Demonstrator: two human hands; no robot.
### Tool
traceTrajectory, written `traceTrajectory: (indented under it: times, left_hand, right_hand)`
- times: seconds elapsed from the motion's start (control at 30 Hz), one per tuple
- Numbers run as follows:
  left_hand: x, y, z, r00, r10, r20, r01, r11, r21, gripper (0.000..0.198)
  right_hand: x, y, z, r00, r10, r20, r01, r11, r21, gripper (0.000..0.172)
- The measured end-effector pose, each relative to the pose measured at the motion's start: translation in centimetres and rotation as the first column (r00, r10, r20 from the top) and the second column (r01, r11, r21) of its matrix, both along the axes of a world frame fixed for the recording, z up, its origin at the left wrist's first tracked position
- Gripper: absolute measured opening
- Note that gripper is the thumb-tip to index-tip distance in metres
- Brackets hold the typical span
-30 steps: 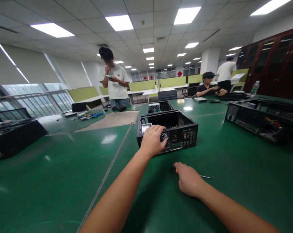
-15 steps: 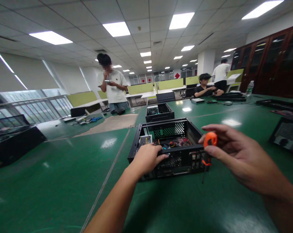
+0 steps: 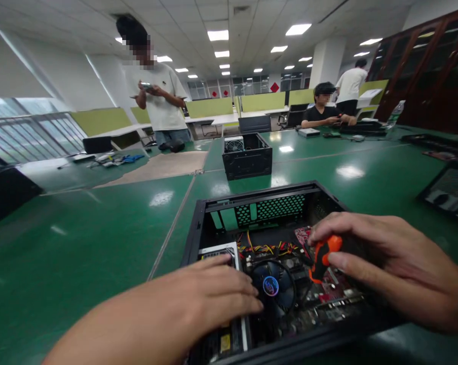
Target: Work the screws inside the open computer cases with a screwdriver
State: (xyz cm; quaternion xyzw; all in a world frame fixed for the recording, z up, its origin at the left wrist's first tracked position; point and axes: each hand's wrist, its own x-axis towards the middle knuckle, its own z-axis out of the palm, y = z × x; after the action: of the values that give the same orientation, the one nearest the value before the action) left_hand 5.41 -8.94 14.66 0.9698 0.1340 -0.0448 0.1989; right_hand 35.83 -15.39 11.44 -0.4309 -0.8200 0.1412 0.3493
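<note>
An open black computer case (image 3: 259, 200) lies on the green table, its inside facing up. My left hand (image 3: 198, 294) is over the silver-edged power supply (image 3: 231, 248) at the case's left, fingers spread and nothing held; whether it touches is unclear. Just right of its fingertips is a round black fan (image 3: 271, 286). My right hand (image 3: 388, 258) holds an orange and black screwdriver (image 3: 323, 257) between thumb and fingers, over the right part of the case near a red circuit board (image 3: 330, 286). The screwdriver's tip cannot be made out.
A second black case (image 3: 247, 159) stands behind on the green table (image 3: 111, 253). Dark computer parts lie at the left and right edges. One person (image 3: 156, 101) stands at the back left, another (image 3: 323, 109) sits at the back right near a bottle (image 3: 396, 114), and a third stands behind.
The case now appears larger and nearer, with more of its inside in view. My left hand has gone from the case's front rim to above the power supply. The screwdriver is now over the case's inside.
</note>
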Motion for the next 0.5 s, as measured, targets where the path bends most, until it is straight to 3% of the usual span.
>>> traceTrajectory:
  times: [0.1, 0.23, 0.3, 0.37, 0.5]
  left_hand:
    - [0.3, 3.1, 0.1, 0.988, 0.103, 0.114, -0.095, 0.993, -0.071, 0.076]
    - [2.6, 6.3, -2.1, 0.946, 0.262, 0.189, -0.268, 0.963, 0.006, 0.035]
    - [3.4, 7.0, -3.2, 0.942, 0.309, 0.129, -0.321, 0.943, 0.089, 0.024]
    - [3.8, 7.1, -3.7, 0.946, 0.32, 0.048, -0.324, 0.936, 0.137, 0.026]
    - [3.6, 6.9, -3.6, 0.947, 0.321, 0.007, -0.318, 0.936, 0.154, 0.027]
  right_hand:
    - [-0.4, -0.1, -0.5, 0.998, 0.053, 0.025, -0.053, 0.998, 0.031, 0.032]
    - [-0.6, 0.1, -0.6, 0.982, 0.11, 0.155, -0.117, 0.993, 0.035, 0.037]
    - [-0.5, 0.2, -0.6, 0.97, 0.13, 0.204, -0.138, 0.99, 0.029, 0.04]
    - [-0.4, 0.1, -0.6, 0.968, 0.132, 0.213, -0.141, 0.99, 0.028, 0.04]
    - [-0.4, -0.2, -0.8, 0.97, 0.137, 0.2, -0.143, 0.989, 0.02, 0.039]
